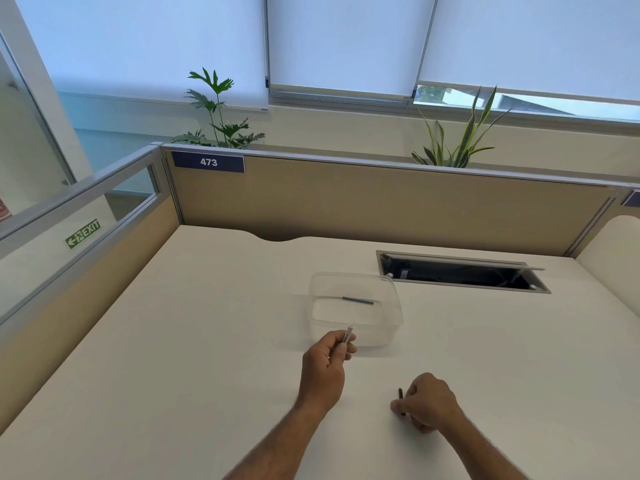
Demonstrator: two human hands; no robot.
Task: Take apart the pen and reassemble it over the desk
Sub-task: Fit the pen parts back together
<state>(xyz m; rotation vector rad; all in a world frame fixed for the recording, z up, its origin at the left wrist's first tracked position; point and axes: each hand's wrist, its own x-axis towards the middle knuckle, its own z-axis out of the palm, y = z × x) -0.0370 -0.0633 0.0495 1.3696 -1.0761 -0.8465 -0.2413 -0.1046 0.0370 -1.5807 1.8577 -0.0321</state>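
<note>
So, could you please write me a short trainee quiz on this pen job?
1. True or false: the refill lies inside the clear tub.
2. Which hand holds the white barrel?
3. The right hand pinches: A) a dark pen part B) a plant leaf C) a sign

Key: 1 true. 2 the left hand. 3 A.

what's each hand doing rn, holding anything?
Left hand: closed on the white pen barrel.
Right hand: fingers pinched on a small dark pen part at the desk.
</note>
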